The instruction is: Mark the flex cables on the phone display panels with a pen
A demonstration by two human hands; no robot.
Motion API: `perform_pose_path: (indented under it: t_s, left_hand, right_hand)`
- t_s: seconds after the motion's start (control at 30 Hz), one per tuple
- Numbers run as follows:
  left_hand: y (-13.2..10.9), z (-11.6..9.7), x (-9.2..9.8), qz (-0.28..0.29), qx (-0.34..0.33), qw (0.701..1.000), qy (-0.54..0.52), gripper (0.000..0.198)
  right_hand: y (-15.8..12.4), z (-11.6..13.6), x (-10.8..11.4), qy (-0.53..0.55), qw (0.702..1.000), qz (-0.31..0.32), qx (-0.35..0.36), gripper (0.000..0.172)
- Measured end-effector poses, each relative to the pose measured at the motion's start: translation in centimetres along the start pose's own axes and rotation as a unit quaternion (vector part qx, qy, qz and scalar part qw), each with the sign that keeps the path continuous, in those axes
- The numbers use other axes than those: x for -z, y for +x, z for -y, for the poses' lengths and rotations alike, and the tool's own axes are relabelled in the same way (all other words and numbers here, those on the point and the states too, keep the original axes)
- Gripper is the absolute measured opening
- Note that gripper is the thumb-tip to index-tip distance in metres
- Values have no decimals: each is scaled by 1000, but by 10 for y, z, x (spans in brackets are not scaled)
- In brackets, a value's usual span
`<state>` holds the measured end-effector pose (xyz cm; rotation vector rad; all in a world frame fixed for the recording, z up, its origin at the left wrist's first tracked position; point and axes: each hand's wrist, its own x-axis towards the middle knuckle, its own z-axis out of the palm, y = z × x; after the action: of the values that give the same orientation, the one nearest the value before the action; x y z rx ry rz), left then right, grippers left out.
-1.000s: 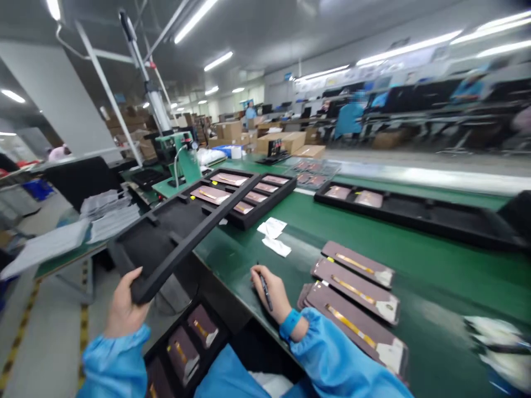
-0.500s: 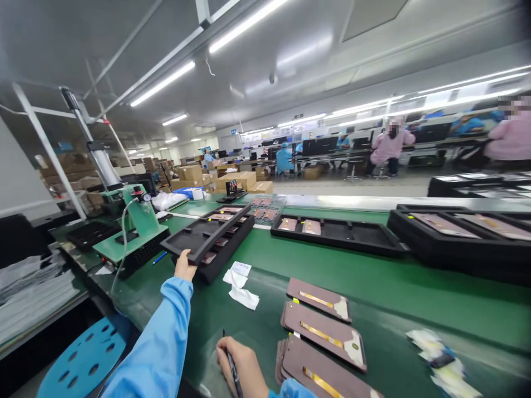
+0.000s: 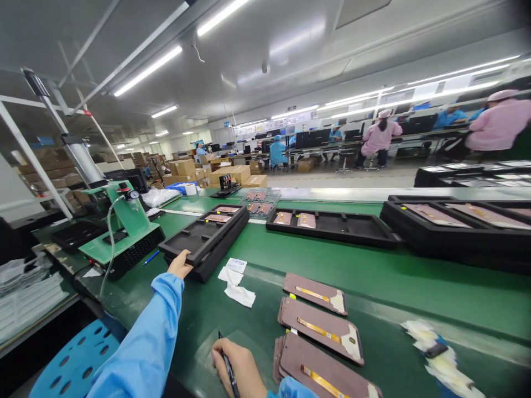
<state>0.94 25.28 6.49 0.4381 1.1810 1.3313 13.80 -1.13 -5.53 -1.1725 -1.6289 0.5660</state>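
Observation:
My left hand (image 3: 181, 264) grips the near end of a black foam tray (image 3: 186, 239), thumb on top. That tray rests on another black tray (image 3: 211, 266) and holds a few pinkish panels (image 3: 218, 218) at its far end. In my right hand (image 3: 243, 362) is a dark pen (image 3: 228, 362), its tip pointing away from me. Just right of this hand lie stacks of mauve phone panels (image 3: 321, 323) with yellow flex strips. White paper slips (image 3: 238, 293) lie between the hands and the panels.
Another black tray (image 3: 332, 229) with two panels stands beyond, and stacked trays (image 3: 448, 232) fill the right. A green press (image 3: 120, 221) stands left, with a blue pen (image 3: 151, 257) beside it. A blue stool (image 3: 74, 359) is at lower left. People sit at benches behind.
The upper tray in my left hand has come down flatter onto the tray beneath, covering its panels. My right hand keeps the pen in nearly the same place. The view has shifted slightly.

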Motion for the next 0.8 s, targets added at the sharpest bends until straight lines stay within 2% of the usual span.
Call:
perform_pose_path:
  t_s: [0.13,0.27,0.37,0.47,0.57,0.63,0.73,0.8]
  left_hand:
    - [-4,-5,2,-14,5,999,49,27]
    - [-9,-6,7,-10,9,990,143,24]
    - [-14,-12,18,-11,12,971,239,23]
    - [-20,-20,28,-30,-43,943,328,36]
    - [-30,-22,30,-39,-165,900,401,43]
    - [-38,-13,28,-24,-264,858,439,44]
    - [-45,12,24,42,-383,784,487,56]
    - [-42,27,24,95,-433,731,519,59]
  right_hand:
    - [-1,5,4,-1,1000,6,-8,23]
    - [-1,6,4,-1,1000,10,-11,21]
    - [-1,5,3,-4,1000,9,-13,19]
    - [0,7,4,-7,1000,9,-12,19]
    - [0,9,6,-12,1000,10,-8,19]
    - [1,10,8,-19,1000,11,-4,17]
    - [2,10,8,-33,999,12,-1,14]
    - [4,10,7,-41,999,14,-3,13]
